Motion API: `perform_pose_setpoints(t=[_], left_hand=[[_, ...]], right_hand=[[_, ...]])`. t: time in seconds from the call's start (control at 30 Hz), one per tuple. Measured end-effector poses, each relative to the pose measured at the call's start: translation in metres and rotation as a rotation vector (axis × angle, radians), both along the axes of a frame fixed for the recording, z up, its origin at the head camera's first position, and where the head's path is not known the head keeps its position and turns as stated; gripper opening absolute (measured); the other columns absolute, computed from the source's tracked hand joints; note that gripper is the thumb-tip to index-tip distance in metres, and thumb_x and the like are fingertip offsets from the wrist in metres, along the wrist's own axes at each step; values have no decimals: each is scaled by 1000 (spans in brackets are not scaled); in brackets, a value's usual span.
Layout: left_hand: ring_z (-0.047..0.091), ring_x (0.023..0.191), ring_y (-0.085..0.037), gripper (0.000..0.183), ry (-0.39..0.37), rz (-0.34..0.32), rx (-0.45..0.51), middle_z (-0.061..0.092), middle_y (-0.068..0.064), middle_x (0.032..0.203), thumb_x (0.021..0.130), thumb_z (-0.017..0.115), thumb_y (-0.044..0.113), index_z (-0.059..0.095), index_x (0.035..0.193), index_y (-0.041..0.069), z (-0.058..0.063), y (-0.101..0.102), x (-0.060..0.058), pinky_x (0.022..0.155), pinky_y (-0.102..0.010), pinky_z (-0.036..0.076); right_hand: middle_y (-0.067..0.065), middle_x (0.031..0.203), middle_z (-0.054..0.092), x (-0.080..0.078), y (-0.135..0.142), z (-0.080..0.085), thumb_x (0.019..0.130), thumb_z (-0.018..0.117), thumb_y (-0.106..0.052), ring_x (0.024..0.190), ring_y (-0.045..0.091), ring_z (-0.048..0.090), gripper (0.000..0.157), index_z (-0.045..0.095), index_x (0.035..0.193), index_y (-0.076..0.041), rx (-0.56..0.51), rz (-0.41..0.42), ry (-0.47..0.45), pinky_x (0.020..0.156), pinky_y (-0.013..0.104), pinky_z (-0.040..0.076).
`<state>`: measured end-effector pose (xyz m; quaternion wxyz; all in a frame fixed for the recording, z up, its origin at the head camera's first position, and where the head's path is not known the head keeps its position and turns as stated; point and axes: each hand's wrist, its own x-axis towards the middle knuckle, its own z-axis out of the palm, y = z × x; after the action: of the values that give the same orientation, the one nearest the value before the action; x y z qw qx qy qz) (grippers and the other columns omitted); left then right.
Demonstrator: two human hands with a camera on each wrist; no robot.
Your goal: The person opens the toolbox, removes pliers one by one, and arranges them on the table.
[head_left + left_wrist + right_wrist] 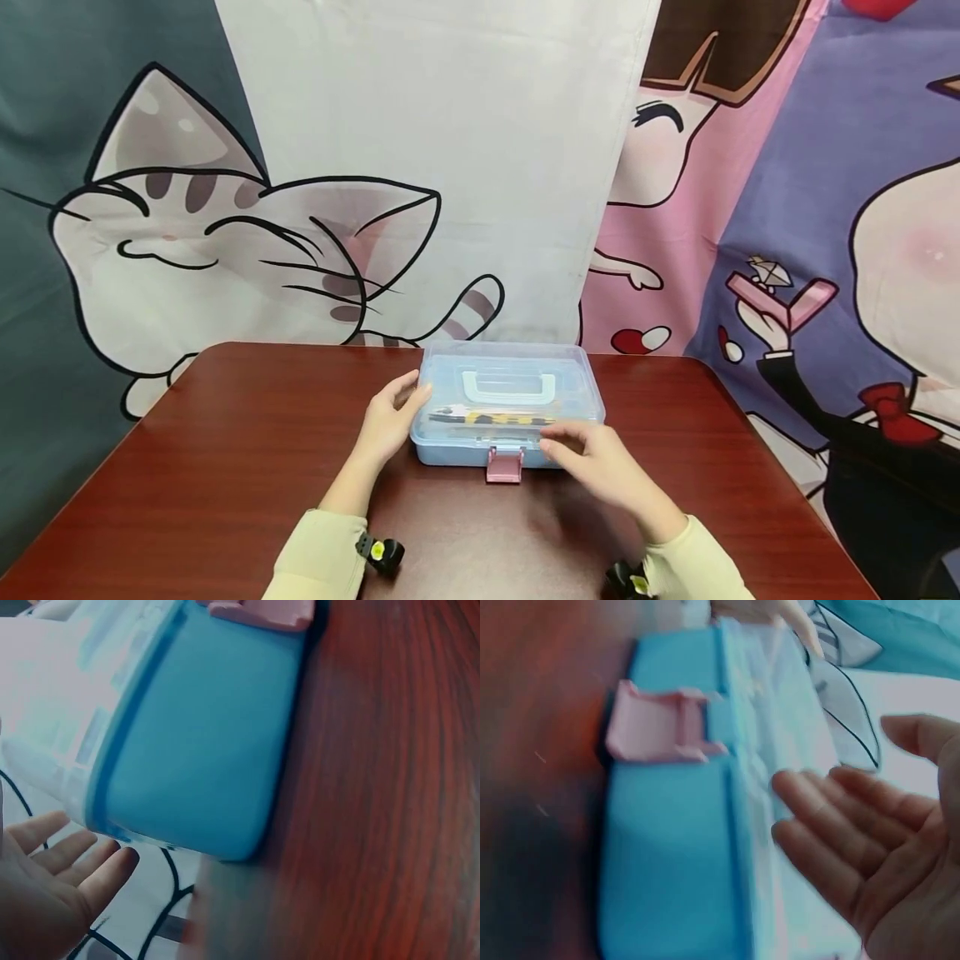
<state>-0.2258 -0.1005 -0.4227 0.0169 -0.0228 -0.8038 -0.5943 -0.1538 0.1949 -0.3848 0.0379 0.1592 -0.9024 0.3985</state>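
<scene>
A blue plastic storage box (453, 455) with a clear lid (517, 354) and a pale carry handle (510, 398) sits on the table. Its pink latch (504, 467) hangs folded down at the front, and the lid lies over the base. Through the lid I see pencil-like items (495, 417), some yellow and black. My left hand (388, 421) is at the box's left side, fingers extended; whether they touch it I cannot tell. At the front right edge of the lid is my right hand (592, 457), palm toward the box, its fingers (832, 840) loosely extended and holding nothing.
The box stands near the far edge of a dark red wooden table (247, 467). Behind it hangs a cloth backdrop (450, 108) with cartoon figures. Black camera bands (381, 553) are worn at both wrists.
</scene>
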Motion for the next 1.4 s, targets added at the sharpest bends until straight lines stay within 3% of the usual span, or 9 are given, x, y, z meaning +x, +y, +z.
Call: perform_pose_setpoints(t=[0.27, 0.43, 0.53, 0.67, 0.77, 0.9, 1.17, 1.27, 1.4], left_hand=[[35, 138, -27, 85, 106, -131, -23, 35, -11, 151, 81, 74, 33, 28, 149, 10, -7, 3, 16, 111, -47, 33], [30, 141, -23, 97, 117, -172, -43, 28, -9, 155, 77, 78, 33, 20, 151, 11, -14, 1, 21, 114, -43, 28], [26, 142, -22, 100, 107, -172, -50, 25, -8, 156, 76, 79, 34, 18, 152, 12, -15, -3, 21, 115, -44, 26], [23, 144, -24, 103, 85, -180, -94, 22, -9, 157, 74, 80, 35, 16, 152, 11, -15, -8, 20, 116, -46, 26], [21, 144, -26, 105, 77, -187, -144, 21, -10, 157, 73, 80, 37, 16, 152, 8, -15, -9, 20, 116, -46, 24], [19, 145, -27, 108, 73, -203, -184, 19, -12, 157, 72, 82, 36, 16, 152, 6, -14, -9, 18, 117, -49, 22], [18, 145, -28, 112, 66, -244, -243, 18, -14, 158, 70, 83, 38, 14, 152, 5, -16, -8, 13, 117, -49, 21], [19, 145, -28, 113, 51, -245, -258, 18, -14, 157, 69, 83, 39, 14, 151, 4, -16, -8, 13, 117, -50, 22], [20, 144, -30, 113, 31, -243, -267, 19, -14, 157, 69, 83, 40, 14, 151, 2, -17, -8, 13, 116, -51, 23]], right_hand=[[3, 79, 69, -4, 21, 0, 82, 71, -4, 64, 3, 60, 19, 70, 101, -3, -220, -138, 314, 56, 18, 51], [4, 82, 62, -11, 26, -7, 75, 77, -3, 69, 9, 55, 28, 70, 103, -4, -249, -251, 391, 57, 14, 47], [7, 101, 60, -19, 30, -11, 74, 80, -9, 81, 15, 56, 43, 65, 114, -5, -183, -259, 357, 64, 17, 50], [9, 129, 51, -28, 36, -19, 75, 80, -25, 104, 19, 56, 72, 47, 137, -8, -105, -214, 199, 79, 25, 54], [13, 141, 43, -32, 41, -25, 75, 80, -29, 115, 25, 55, 91, 30, 147, -7, -125, -147, 76, 89, 31, 53], [17, 149, 34, -35, 44, -30, 74, 81, -28, 120, 29, 53, 103, 16, 151, -5, -134, -92, 14, 97, 35, 48], [11, 135, 52, -33, 45, -24, 73, 82, -25, 110, 19, 56, 99, 22, 151, -11, -68, -25, 17, 95, 21, 46], [9, 128, 57, -33, 47, -24, 73, 82, -23, 104, 16, 58, 98, 22, 151, -13, -65, -2, -1, 92, 22, 48], [3, 123, 61, -39, 56, -37, 72, 82, -35, 98, 11, 60, 99, 22, 150, -23, -13, -2, -25, 91, 26, 49]])
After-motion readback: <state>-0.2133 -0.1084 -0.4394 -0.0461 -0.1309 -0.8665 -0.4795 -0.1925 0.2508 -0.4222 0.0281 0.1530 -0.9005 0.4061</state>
